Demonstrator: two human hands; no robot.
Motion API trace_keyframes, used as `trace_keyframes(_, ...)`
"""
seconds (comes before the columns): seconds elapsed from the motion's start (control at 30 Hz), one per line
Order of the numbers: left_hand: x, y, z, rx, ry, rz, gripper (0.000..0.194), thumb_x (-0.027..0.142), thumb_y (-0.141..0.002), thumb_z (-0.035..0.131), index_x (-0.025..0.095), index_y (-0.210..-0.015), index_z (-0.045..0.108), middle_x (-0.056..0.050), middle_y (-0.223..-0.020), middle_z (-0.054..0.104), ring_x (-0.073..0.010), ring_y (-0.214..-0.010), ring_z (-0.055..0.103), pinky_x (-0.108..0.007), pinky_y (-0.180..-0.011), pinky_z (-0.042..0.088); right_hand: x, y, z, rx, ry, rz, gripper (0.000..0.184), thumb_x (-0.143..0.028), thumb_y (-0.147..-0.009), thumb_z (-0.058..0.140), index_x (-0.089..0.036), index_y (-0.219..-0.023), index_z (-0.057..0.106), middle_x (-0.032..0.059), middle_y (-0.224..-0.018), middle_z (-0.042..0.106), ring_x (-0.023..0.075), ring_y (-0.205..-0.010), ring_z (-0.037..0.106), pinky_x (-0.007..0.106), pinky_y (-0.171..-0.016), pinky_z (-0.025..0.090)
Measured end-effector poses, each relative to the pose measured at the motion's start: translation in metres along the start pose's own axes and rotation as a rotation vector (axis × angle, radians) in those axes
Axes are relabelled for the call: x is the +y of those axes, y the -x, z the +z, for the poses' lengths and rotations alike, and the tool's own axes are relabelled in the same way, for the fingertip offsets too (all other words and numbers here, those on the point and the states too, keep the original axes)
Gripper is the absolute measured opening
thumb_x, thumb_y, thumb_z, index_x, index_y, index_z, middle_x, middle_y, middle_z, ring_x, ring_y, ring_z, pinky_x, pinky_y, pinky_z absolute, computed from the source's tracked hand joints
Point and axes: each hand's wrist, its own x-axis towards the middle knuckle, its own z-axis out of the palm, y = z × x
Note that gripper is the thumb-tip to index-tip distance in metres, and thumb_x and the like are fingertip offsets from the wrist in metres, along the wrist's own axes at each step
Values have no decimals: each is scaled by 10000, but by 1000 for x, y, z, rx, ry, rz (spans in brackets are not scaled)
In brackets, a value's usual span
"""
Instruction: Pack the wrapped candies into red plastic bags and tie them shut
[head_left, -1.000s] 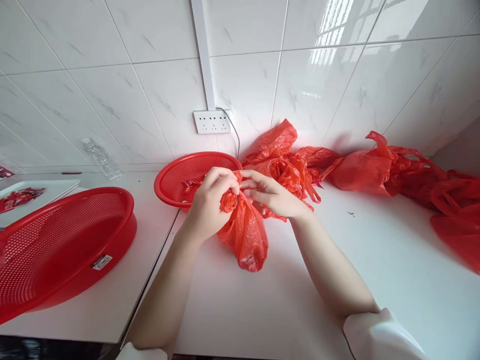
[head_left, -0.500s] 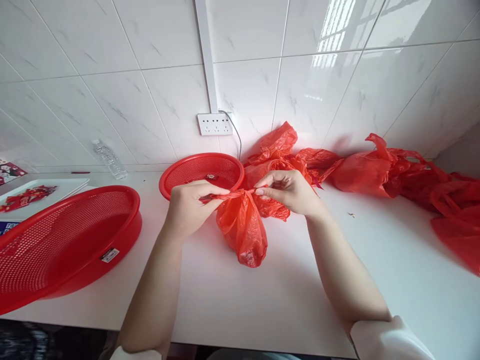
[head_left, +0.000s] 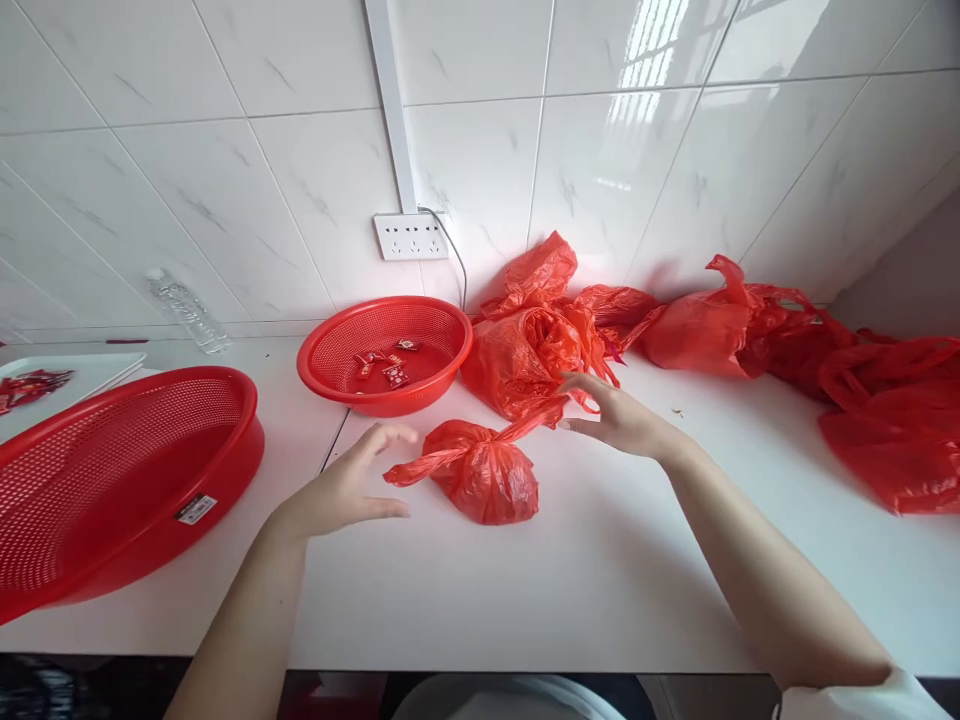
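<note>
White desk (head_left: 600, 610) runs up to a marbled tile wall (head_left: 480, 160). At the middle of its near part sits a tied red bag (head_left: 491, 485), thin, shiny and crinkled, rounded below, with two twisted ends sticking out sideways. Around it the hands are parted: the left hand (head_left: 337, 490) is spread wide beside one end, holding nothing; the right hand (head_left: 619, 418) is also open, its fingertips at the other end, perhaps just touching it. To the left, a large basket (head_left: 150, 510) carries a white sticker (head_left: 196, 509), its print too small to read. Farther back, a small basket (head_left: 386, 400) holds a few red packets (head_left: 395, 375) with pale lettering I can't make out. A tray (head_left: 97, 368) with more packets and a clear bottle (head_left: 187, 312) are at left; heaped red bags (head_left: 697, 335) line the wall at right, and a socket strip (head_left: 411, 237) is mounted above the small basket.
</note>
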Motion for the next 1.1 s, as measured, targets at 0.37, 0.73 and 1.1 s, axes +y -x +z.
trace_keyframes(0.37, 0, -65, 79, -46, 111, 122, 174, 346, -839, 628, 207, -943, 632, -46, -920, 649, -214, -876, 633, -354, -792, 538, -50, -10, 111, -146, 314, -104, 171, -297, -886, 589, -153, -976, 607, 87, -910, 685, 206, -792, 643, 318, -732, 480)
trace_keyframes(0.73, -3, -62, 86, -134, 160, 192, 348, 346, -852, 626, 306, -1197, 628, -50, -1185, 672, -285, -1079, 638, -411, -939, 527, -40, -5, 84, -243, 239, -96, 95, -158, -841, 538, -182, -803, 622, 12, -747, 663, 128, -639, 554, 241, -606, 394)
trace_keyframes(1.1, -41, -64, 50, 549, -248, 364, 193, 256, -896, 572, 290, -1043, 692, -30, -1090, 669, -226, -1084, 632, -401, -1005, 495, 64, 85, -155, 514, 521, 977, 411, -319, -815, 625, -73, -1138, 693, 215, -971, 708, 289, -850, 660, 362, -683, 444)
